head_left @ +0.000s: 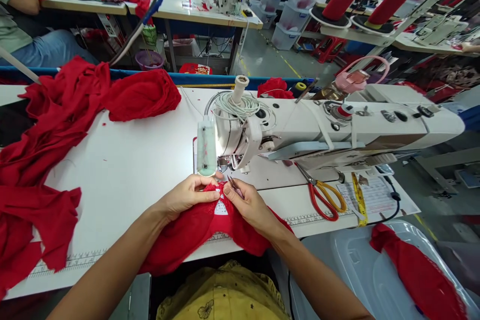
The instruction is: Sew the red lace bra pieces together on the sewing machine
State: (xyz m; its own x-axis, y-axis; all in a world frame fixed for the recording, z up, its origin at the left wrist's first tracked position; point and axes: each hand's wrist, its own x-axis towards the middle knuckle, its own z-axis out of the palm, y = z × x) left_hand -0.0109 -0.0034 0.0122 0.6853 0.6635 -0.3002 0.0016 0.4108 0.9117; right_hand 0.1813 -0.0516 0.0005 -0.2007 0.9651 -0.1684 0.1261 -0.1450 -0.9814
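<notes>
A red garment piece with a lacy edge (187, 227) spans both hands at the front edge of the sewing table. My left hand (187, 195) pinches its lacy top near the middle, thumb uppermost. On the other side of a small gap in the fabric, my right hand (249, 205) grips the same piece. Tucked in that hand is a small pointed metal tool (233, 186), which looks like thread snips; its points face the sewing machine. Just beyond my fingertips is the needle area of the white sewing machine (292, 125). The undersides of both hands are hidden.
Red fabric (71, 105) is heaped along the table's left side. Orange-and-red-handled scissors (325, 199) lie right of my hands, beside a yellow tape measure (359, 200) and paper. A plastic bin lid (356, 260) holds another red piece. A person (33, 35) sits at far left.
</notes>
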